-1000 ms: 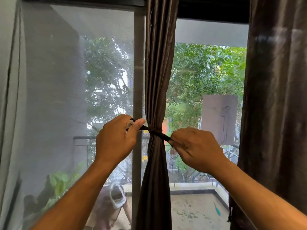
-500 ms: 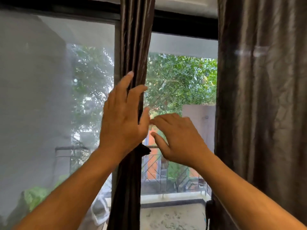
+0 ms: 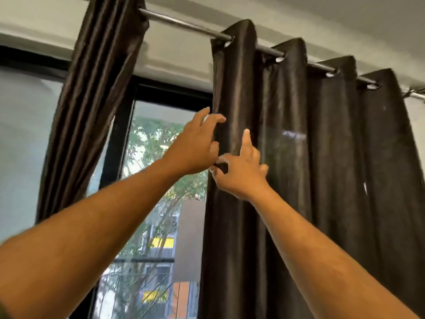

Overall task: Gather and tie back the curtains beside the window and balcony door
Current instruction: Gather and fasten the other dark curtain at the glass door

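The wide dark brown right curtain (image 3: 322,157) hangs spread out in folds from a metal rod (image 3: 179,23). Both my arms reach up to its left edge. My left hand (image 3: 197,143) is at that edge with fingers spread and thumb apart, holding nothing. Just below it, my right hand (image 3: 241,171) lies against the fabric with its index finger pointing straight up; the thumb sits at the curtain's edge. The narrow left curtain (image 3: 96,88) hangs gathered into a tight bundle; its tie is out of view.
Between the two curtains stands the black-framed window (image 3: 151,157), with trees and a balcony railing outside. A mesh screen (image 3: 20,146) covers the pane at the left. The white ceiling (image 3: 299,17) runs above the rod.
My hands let go of the tie on the left curtain, rose along it, then moved up and right to the spread curtain's edge. The view tilted upward to the rod.
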